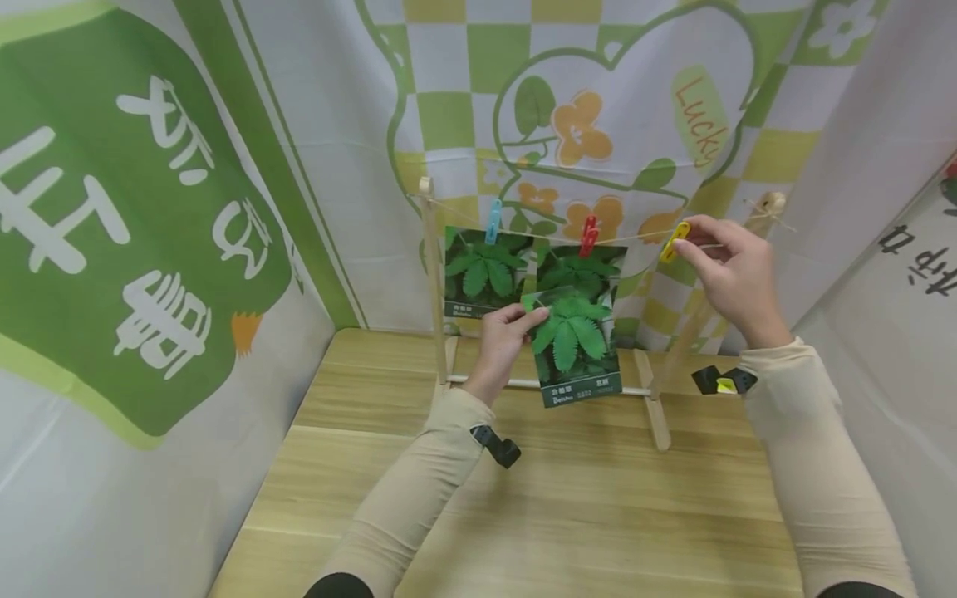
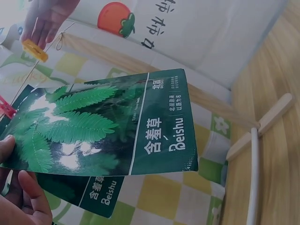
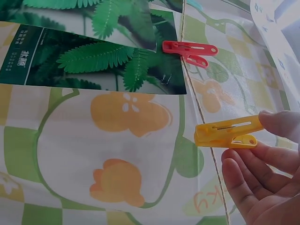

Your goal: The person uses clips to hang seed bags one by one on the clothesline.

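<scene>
My left hand (image 1: 499,349) pinches the edge of a green seed packet (image 1: 574,353) printed with fern-like leaves. This packet overlaps the lower part of a similar packet (image 1: 571,267) hanging from a string under a red clothespin (image 1: 588,236). Left of that, another packet (image 1: 478,286) hangs under a blue clothespin (image 1: 493,221). My right hand (image 1: 736,274) pinches a yellow clothespin (image 1: 675,242) by its handle end, thumb on one side and fingers on the other. In the right wrist view, the yellow clothespin (image 3: 227,132) overlaps the string (image 3: 200,108), to the side of the red one.
The string runs between two wooden posts, the left post (image 1: 435,282) and the right post (image 1: 764,218). A white rod (image 1: 523,383) joins their feet above the wooden table (image 1: 598,498). A patterned cloth (image 1: 449,116) hangs close behind.
</scene>
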Tool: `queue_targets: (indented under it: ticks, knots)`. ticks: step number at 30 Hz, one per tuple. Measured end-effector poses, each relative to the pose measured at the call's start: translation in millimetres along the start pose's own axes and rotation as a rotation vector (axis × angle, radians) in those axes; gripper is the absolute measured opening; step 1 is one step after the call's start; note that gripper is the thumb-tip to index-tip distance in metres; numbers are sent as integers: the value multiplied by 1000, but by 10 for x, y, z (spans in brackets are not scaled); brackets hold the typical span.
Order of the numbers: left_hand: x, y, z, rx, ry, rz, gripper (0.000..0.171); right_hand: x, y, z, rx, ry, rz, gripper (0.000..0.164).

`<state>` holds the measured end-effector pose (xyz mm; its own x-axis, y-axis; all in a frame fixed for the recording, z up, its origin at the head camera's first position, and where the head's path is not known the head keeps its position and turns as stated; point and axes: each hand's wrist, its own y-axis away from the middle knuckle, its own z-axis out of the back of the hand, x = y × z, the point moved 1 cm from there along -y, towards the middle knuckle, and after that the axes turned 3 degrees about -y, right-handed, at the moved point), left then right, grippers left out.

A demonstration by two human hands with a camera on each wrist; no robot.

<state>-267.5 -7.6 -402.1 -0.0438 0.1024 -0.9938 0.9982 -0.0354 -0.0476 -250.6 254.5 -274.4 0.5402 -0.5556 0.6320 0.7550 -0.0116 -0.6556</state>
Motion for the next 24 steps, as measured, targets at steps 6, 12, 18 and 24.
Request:
queue_targets:
  ticks: [6, 12, 18, 24]
  knots:
    - [3, -13, -94, 25, -9, 3, 31, 25, -61, 4, -1, 35, 24, 25]
    - [14, -14, -162, 37, -22, 28, 33, 58, -140, -2, -31, 54, 77, 24]
    - [32, -23, -232, 60, -54, 44, 39, 48, -193, -4, -92, 78, 81, 19]
    - [40, -29, -305, 78, -95, 57, 30, 52, -266, -3, -146, 39, 96, 15]
